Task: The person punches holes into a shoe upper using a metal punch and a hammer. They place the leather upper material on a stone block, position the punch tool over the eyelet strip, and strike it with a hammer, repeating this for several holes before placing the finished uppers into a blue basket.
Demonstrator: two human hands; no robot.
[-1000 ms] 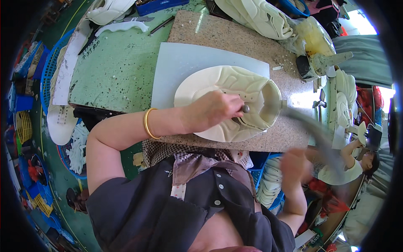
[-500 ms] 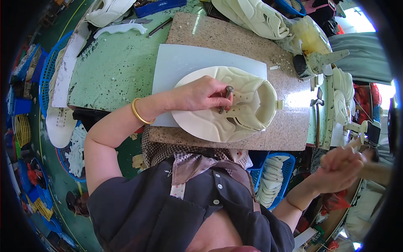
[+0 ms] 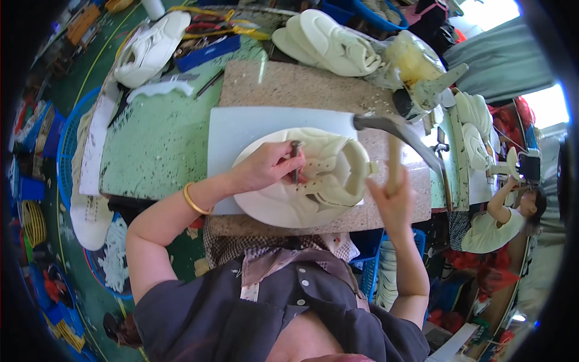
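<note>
A cream shoe upper (image 3: 271, 206) with small eyelet holes lies spread on a pale sheet (image 3: 241, 125). My left hand (image 3: 265, 167) rests over its middle, closed on a short metal punch (image 3: 295, 161) that stands close to upright near the row of holes. The punch's lower tip is hard to make out. To the right, my right hand (image 3: 395, 208) grips the wooden handle of a hammer (image 3: 394, 160). Its dark, curved head is raised above the bench, right of the upper and apart from the punch.
Beneath the sheet is a speckled stone slab (image 3: 289, 90) on a green bench (image 3: 163, 139). More cream uppers (image 3: 329, 45) lie at the back. A blue tool tray (image 3: 208, 53) sits back left, and a plastic tub (image 3: 416, 57) back right. Another person (image 3: 497, 226) sits at the far right.
My right hand has swung from the far right in toward the upper, bringing the hammer beside it. My left hand keeps the punch on the upper. The whole view has shifted slightly.
</note>
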